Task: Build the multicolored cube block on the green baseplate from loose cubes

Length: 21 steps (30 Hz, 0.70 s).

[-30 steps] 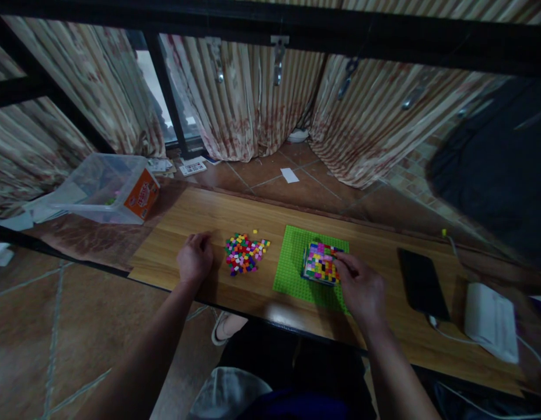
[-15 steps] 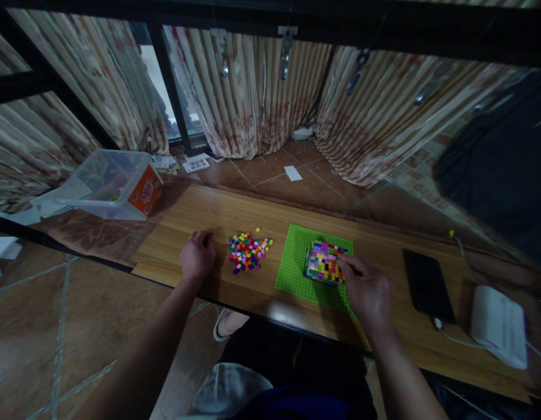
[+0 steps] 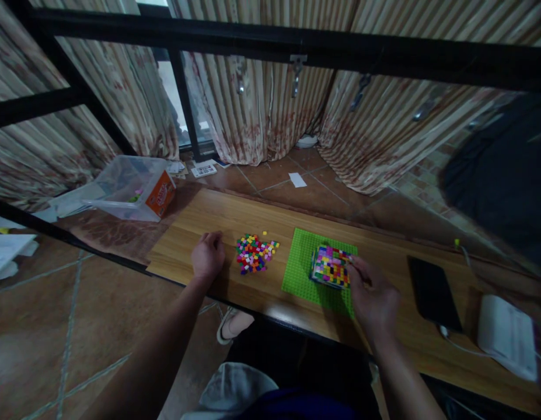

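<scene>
Right hand (image 3: 376,296) — fingers pressed together, brick block (image 3: 330,267) just left, on green baseplate (image 3: 298,269)

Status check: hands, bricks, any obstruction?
Left hand curled, left of loose bricks. Right hand at right edge of brick block, partly blocking view; grip unclear. Brick block on green baseplate.

black device (image 3: 434,294) near a white box (image 3: 506,337), striped curtains (image 3: 279,116) beyond

Baseplate (image 3: 299,265) studded plastic; tabletop (image 3: 235,213) glossy wood-grain; bin (image 3: 141,210) clear plastic.
</scene>
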Tool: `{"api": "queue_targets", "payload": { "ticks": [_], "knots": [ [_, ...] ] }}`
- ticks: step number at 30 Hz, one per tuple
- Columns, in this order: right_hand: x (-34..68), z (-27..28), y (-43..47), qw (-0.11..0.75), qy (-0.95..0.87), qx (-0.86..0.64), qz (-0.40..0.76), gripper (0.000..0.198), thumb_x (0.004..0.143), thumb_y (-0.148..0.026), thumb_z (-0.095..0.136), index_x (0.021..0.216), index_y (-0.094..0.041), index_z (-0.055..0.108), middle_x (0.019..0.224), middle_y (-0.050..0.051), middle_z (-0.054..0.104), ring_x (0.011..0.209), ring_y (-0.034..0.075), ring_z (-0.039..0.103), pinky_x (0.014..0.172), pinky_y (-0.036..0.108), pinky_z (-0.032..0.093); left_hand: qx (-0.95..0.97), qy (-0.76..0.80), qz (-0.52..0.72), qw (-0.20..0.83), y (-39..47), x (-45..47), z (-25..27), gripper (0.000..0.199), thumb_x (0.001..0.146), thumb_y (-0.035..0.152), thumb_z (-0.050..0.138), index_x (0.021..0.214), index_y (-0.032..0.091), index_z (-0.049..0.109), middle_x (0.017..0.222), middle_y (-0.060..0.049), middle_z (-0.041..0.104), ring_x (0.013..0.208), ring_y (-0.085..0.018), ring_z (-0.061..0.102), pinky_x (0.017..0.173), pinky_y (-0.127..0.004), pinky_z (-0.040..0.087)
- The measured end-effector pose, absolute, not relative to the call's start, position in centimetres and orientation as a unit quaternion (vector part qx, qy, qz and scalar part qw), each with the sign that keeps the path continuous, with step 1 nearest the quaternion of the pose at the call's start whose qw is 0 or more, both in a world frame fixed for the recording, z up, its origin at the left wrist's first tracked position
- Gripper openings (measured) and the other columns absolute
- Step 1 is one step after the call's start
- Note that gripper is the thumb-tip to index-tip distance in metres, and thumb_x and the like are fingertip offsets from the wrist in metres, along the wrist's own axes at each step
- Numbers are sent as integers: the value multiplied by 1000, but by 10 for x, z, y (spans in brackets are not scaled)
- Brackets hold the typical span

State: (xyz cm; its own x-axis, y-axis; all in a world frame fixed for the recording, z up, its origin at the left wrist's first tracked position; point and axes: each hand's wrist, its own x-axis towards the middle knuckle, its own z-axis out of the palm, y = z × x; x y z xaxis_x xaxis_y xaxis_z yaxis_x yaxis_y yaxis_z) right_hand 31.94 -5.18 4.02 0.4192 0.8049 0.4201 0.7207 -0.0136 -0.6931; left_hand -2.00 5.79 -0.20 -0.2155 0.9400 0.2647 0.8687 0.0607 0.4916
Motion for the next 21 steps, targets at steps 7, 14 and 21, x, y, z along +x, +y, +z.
{"api": "queue_targets", "payload": {
  "ticks": [7,14,21],
  "knots": [
    [252,51,-54,405,-644,-640,112,23,90,-33,50,93,-22,70,95,7,73,84,20,68,79,34,52,622,722,294,68,56,-19,-4,22,86,19,49,98,22,67,102,-5,69,93,-19,65,76,-26,48],
    [204,18,-22,355,-695,-600,178,23,90,-24,47,96,-19,69,92,7,70,84,20,66,78,32,50,626,714,306,72,55,-19,-4,22,86,17,48,96,22,67,99,-4,69,91,-18,65,77,-26,47],
    [192,6,4,283,-713,-627,136,21,90,-25,49,91,-19,69,92,8,68,86,21,63,77,32,47,623,710,316,82,54,-18,-5,21,85,16,48,94,21,67,96,-5,69,90,-19,65,75,-27,48]
  ]
}}
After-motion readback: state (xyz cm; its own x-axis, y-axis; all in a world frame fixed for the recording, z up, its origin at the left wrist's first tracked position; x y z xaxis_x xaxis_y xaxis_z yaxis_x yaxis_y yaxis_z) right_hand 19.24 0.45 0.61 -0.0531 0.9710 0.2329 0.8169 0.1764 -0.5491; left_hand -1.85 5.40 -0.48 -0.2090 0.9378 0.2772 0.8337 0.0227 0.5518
